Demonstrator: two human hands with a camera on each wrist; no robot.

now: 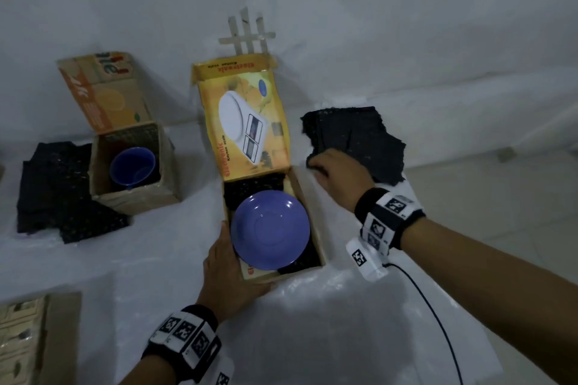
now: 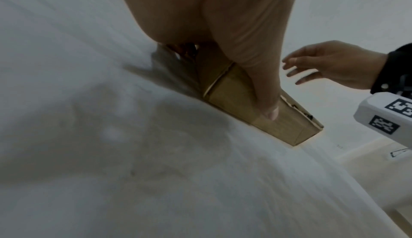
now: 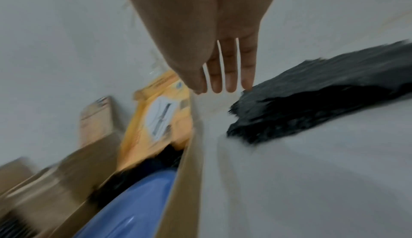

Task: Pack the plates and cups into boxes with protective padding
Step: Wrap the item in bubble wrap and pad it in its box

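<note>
A blue plate [image 1: 270, 230] lies on black padding inside the open yellow kitchen-scale box [image 1: 305, 197], whose lid stands upright. My left hand [image 1: 223, 262] grips the box's near left corner, the thumb [image 2: 256, 69] lying along the cardboard front wall [image 2: 240, 104]. My right hand [image 1: 337, 172] reaches right of the box with straight fingers [image 3: 227, 69]; the fingertips touch the near edge of a stack of black padding sheets [image 1: 359, 134]. Further left, a blue cup [image 1: 133, 170] sits in a brown box [image 1: 134, 198] lined with padding.
More black padding [image 1: 53, 191] lies left of the brown box. A flattened cardboard piece [image 1: 40, 337] sits at the near left. A black cable [image 1: 438, 322] hangs from my right wrist. The white-covered table drops off to the floor at the right [image 1: 500, 197].
</note>
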